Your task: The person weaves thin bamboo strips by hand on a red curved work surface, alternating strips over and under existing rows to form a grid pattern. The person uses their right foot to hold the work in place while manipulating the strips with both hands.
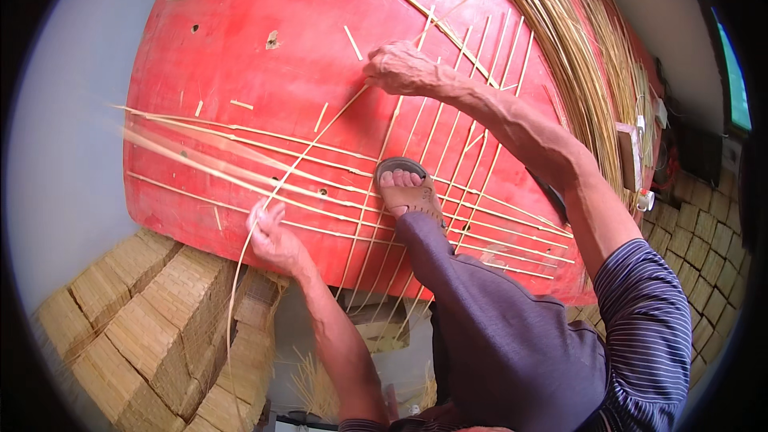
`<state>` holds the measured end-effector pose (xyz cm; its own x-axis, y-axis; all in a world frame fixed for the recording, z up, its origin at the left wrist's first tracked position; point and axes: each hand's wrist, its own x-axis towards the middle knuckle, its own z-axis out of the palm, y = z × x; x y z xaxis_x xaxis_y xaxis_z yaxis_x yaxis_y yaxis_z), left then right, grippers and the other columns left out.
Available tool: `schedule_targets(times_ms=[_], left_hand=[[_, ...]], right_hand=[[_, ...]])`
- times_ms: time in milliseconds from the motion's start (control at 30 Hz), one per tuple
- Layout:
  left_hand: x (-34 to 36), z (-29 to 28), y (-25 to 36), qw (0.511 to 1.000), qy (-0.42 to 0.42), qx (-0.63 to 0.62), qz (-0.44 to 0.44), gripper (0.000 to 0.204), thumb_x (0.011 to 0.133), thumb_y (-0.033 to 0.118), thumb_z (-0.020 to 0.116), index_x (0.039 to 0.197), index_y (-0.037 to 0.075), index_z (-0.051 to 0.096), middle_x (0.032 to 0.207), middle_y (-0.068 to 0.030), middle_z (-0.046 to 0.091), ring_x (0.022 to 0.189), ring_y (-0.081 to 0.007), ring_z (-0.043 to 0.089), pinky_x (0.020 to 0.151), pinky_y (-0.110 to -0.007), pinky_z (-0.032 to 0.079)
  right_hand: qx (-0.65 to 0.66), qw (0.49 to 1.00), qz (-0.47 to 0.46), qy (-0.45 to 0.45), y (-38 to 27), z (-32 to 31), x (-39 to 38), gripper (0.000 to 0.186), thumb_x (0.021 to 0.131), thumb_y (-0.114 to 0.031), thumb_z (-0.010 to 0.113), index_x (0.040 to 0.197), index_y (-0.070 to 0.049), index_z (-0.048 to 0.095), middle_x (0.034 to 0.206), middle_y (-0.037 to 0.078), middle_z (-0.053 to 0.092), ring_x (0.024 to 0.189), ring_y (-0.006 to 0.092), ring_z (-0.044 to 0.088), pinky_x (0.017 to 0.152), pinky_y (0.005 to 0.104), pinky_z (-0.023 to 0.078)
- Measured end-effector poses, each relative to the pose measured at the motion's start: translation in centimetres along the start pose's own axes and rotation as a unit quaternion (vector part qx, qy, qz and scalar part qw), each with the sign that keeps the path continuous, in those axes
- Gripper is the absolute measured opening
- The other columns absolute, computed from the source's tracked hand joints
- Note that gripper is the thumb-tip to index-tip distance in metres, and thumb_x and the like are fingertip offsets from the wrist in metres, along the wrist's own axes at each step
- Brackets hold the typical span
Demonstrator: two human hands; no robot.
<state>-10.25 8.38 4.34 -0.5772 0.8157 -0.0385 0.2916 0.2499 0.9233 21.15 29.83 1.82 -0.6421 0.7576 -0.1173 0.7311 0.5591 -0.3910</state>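
My right hand point(394, 70) is closed around a long thin bamboo strip point(308, 148), above the red board. The strip slants down to my left hand point(278, 240), whose fingers are curled round it near the board's front edge, and its tail hangs below. Crossing strips point(456, 184) lie in an open lattice on the board, their long ends reaching to the left. Some of those left ends are smeared by motion and look raised. My sandalled foot point(406, 184) stands on the lattice at its left part.
The red board point(240, 56) has small holes and several short offcuts on it. A thick bundle of long strips point(572, 48) lies along its right side. Stacked bamboo bundles point(160, 320) stand at lower left, with more stacks point(704, 240) at right. A white cup-like object point(645, 201) is by the right edge.
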Motion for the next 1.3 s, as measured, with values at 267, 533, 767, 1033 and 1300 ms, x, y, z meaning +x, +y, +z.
schedule_targets(times_ms=[267,533,767,1033,1300], left_hand=[[-5.6,-8.2,-10.0,0.869,0.173,-0.342,-0.314,0.043,0.098,0.025,0.062,0.129,-0.002,0.050,0.129,-0.0195,0.061,0.110,-0.0280,0.060,0.097,-0.042,0.046],[-10.5,-12.9,-12.8,0.855,0.184,-0.371,-0.312,0.055,0.096,0.031,0.061,0.138,0.000,0.045,0.141,-0.0172,0.054,0.119,-0.0284,0.054,0.106,-0.043,0.040],[-11.3,-14.0,-13.7,0.853,0.202,-0.348,-0.331,0.055,0.097,0.035,0.055,0.139,0.001,0.045,0.147,-0.0177,0.048,0.124,-0.0304,0.050,0.109,-0.045,0.038],[-11.4,-13.2,-13.7,0.818,0.247,-0.350,-0.384,0.046,0.103,0.032,0.047,0.138,0.003,0.046,0.149,-0.0175,0.047,0.123,-0.0283,0.052,0.107,-0.044,0.041],[-12.1,-16.1,-16.2,0.761,0.185,-0.400,-0.476,0.031,0.102,0.026,0.056,0.120,0.002,0.059,0.103,-0.0111,0.067,0.090,-0.0221,0.063,0.078,-0.036,0.053]], right_hand=[[-0.023,0.998,-0.063,0.008,0.1,0.8,1.6,0.020,0.082,-0.029,0.069,0.077,-0.010,0.066,0.085,0.007,0.063,0.099,0.0289,0.062,0.085,0.0497,0.046],[-0.024,0.991,-0.071,0.110,-0.2,2.6,1.2,0.025,0.072,-0.029,0.079,0.081,-0.011,0.065,0.090,0.006,0.063,0.098,0.0280,0.059,0.088,0.0433,0.046],[-0.032,0.991,-0.054,0.121,-1.1,2.7,1.3,0.030,0.071,-0.031,0.080,0.086,-0.010,0.066,0.092,0.007,0.063,0.100,0.0284,0.059,0.089,0.0427,0.046],[-0.023,0.991,-0.048,0.120,-0.7,2.7,0.6,0.034,0.070,-0.033,0.082,0.085,-0.009,0.063,0.093,0.007,0.061,0.098,0.0279,0.056,0.090,0.0436,0.045],[-0.061,0.989,-0.068,0.114,-0.9,2.9,1.3,0.029,0.076,-0.034,0.078,0.087,-0.011,0.064,0.093,0.007,0.061,0.100,0.0272,0.057,0.087,0.0438,0.045]])
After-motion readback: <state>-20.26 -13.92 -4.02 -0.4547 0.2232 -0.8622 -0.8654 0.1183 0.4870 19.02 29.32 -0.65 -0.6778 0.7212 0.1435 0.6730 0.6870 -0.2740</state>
